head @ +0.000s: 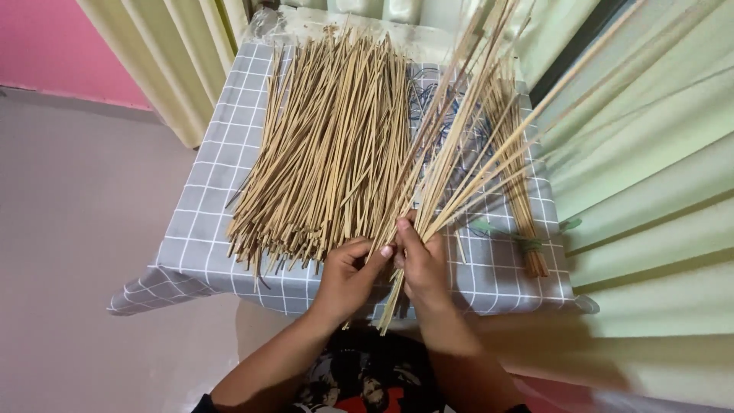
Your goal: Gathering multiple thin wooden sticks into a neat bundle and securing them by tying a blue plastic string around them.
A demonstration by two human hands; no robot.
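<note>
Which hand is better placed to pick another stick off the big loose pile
Left, probably. The left hand sits right beside the loose stick pile, while the right hand grips the fanned bundle of sticks.

No packages, labels, signs or screens are showing anywhere on or around the grey checked tablecloth (pixel 206 229).
</note>
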